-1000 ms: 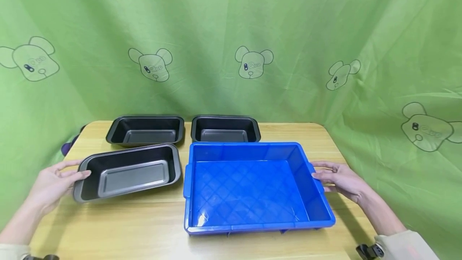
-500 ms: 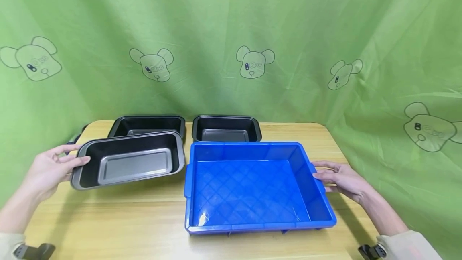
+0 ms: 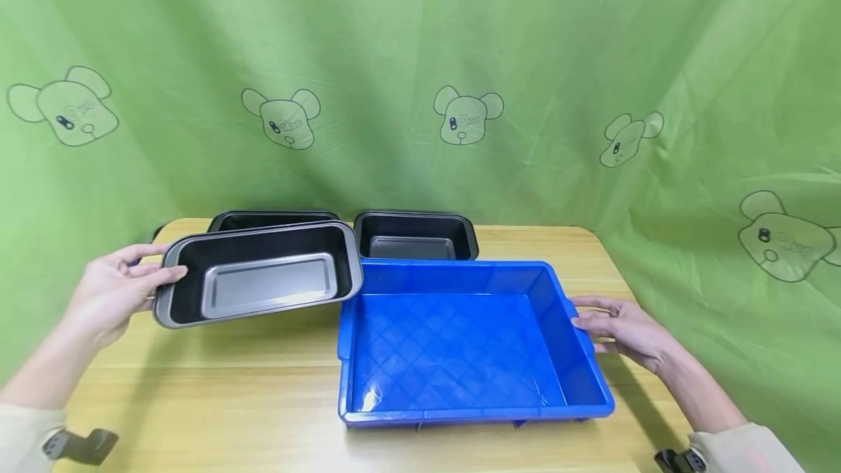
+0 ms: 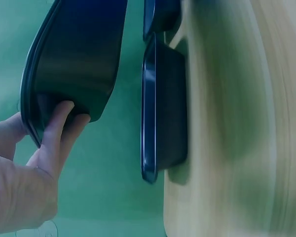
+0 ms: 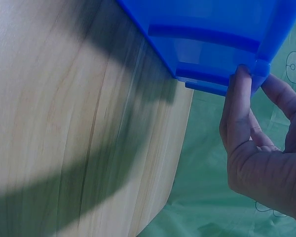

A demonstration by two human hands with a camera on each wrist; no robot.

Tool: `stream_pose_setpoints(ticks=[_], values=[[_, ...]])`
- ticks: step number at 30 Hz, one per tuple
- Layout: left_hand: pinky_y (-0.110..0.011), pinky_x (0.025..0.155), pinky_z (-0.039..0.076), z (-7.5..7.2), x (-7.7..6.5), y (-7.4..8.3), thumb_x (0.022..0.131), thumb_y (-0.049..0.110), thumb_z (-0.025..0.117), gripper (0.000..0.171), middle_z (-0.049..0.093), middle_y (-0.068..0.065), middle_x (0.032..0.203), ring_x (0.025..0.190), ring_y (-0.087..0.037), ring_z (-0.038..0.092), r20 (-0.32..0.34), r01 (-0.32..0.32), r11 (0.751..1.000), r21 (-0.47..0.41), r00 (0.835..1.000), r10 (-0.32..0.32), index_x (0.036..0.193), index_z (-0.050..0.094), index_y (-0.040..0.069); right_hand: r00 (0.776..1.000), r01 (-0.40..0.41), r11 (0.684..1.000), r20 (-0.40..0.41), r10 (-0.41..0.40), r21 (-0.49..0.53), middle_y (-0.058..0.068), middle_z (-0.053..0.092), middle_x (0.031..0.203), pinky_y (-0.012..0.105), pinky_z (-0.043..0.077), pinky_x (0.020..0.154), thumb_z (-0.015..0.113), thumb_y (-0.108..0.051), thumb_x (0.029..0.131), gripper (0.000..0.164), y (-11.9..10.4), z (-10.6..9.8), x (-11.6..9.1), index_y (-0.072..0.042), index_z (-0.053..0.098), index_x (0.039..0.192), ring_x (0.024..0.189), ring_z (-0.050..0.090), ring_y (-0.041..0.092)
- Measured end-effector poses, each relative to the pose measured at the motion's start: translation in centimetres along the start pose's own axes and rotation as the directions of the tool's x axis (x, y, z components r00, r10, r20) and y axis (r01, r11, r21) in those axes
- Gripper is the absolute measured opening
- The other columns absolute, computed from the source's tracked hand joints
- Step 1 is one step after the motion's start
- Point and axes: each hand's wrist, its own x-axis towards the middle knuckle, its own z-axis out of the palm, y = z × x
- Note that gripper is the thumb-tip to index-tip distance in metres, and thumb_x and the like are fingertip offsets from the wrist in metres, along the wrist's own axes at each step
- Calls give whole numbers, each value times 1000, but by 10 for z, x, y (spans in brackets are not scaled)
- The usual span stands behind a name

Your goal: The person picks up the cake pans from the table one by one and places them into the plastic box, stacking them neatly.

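A dark loaf pan (image 3: 272, 279) is held up in the air by my left hand (image 3: 114, 290), which pinches its left end. In the head view the thumb lies inside the rim; the left wrist view shows fingers (image 4: 54, 131) against the outer wall. The pan tilts slightly, its right end higher and overlapping the left rim of a blue plastic bin (image 3: 460, 412). My right hand (image 3: 624, 327) grips the bin's right side, thumb on the rim and fingers (image 5: 240, 108) beneath it in the right wrist view. The bin's inside is bare.
Two more dark loaf pans stand at the table's back edge: one pan (image 3: 263, 219) partly hidden behind the held one, another pan (image 3: 417, 236) just behind the bin. The wooden table (image 3: 230, 400) meets a green curtain (image 3: 394, 42) at its back and sides.
My left hand has raised the loaf pan off the table area and brought it rightward, so its end now overlaps the bin's corner. The right hand and bin have stayed in place.
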Motion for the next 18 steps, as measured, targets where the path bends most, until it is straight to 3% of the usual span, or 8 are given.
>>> stream_pose_setpoints(ticks=[13,18], values=[[-24,61,66,39,7,15,94,-2,75,31,80,11,83,69,-8,76,22,-7,998,59,1000,6,100,70,28,1000,-11,1000,-7,11,-14,-9,80,111,35,67,90,63,-17,106,63,0,0,1,6,35,157,102,76,10],[-23,65,67,56,11,18,95,3,75,29,79,16,84,74,-4,75,41,-9,989,147,999,3,111,64,24,1000,-12,1000,-5,12,-20,-8,80,111,35,67,90,63,-17,106,64,-1,0,1,7,34,157,102,76,10]])
